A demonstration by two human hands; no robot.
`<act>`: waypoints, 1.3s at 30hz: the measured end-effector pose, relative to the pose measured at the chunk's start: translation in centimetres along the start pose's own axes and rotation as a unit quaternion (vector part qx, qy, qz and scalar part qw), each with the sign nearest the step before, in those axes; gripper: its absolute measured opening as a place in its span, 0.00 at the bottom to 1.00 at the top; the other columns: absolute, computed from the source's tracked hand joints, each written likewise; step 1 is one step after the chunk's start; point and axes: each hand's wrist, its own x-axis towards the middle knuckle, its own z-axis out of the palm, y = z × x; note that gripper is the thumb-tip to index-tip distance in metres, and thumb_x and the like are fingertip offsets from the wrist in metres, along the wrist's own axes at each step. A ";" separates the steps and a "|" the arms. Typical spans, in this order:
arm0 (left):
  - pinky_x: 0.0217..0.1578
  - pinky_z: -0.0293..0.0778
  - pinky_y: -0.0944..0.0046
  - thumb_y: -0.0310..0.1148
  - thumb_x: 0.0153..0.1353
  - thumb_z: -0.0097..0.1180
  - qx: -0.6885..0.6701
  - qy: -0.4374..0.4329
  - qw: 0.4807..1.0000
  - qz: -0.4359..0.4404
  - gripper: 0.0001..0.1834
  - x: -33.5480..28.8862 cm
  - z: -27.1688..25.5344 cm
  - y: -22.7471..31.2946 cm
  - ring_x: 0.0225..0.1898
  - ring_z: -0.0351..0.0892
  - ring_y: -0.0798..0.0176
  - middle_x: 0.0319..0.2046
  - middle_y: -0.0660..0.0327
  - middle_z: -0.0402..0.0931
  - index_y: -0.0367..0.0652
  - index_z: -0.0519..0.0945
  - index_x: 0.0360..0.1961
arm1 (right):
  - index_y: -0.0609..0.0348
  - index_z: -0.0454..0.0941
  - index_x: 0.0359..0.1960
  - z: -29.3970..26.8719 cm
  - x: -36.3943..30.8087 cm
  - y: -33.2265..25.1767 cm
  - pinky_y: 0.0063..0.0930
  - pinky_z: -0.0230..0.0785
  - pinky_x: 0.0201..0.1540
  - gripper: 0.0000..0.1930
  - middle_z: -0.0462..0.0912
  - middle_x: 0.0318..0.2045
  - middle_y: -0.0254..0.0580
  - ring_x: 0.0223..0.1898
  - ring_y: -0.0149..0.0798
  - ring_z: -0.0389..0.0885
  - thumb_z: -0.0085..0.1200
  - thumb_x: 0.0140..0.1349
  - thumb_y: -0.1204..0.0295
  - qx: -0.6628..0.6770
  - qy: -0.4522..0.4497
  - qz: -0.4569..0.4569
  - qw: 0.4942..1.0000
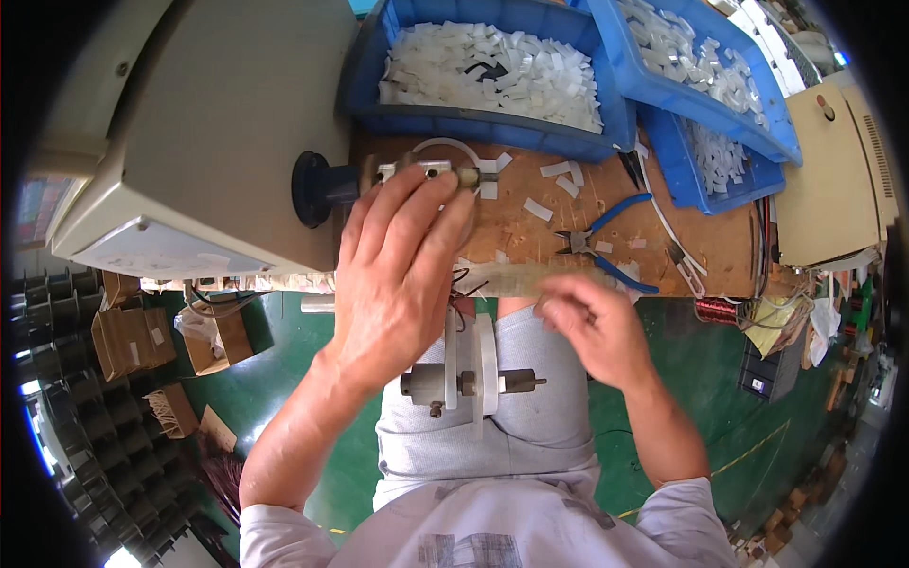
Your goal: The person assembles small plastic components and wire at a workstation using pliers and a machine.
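The metal spindle [468,177] juts from the grey machine [237,114], probably stiff, heavy and smooth, best taken around its barrel. The left hand [402,260] drapes bent fingers over it, grip hidden; the right hand [601,327] curls loosely near the bench [516,232], contents unclear.

- Bright scene; the left hand [393,265] is clearly lit.
- Pale glare on the green floor [292,346].
- Fisheye distortion bends outer edges; corners black.
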 end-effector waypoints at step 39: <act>0.41 0.81 0.60 0.28 0.58 0.70 -0.325 -0.112 0.915 -0.212 0.20 -0.4 0.9 1.8 0.39 0.86 0.57 0.38 0.55 0.85 0.38 0.79 0.51 | 0.63 0.76 0.38 0.8 5.8 -6.3 0.40 0.74 0.33 0.06 0.83 0.29 0.51 0.31 0.50 0.86 0.55 0.70 0.73 -0.204 -0.091 -0.032 0.974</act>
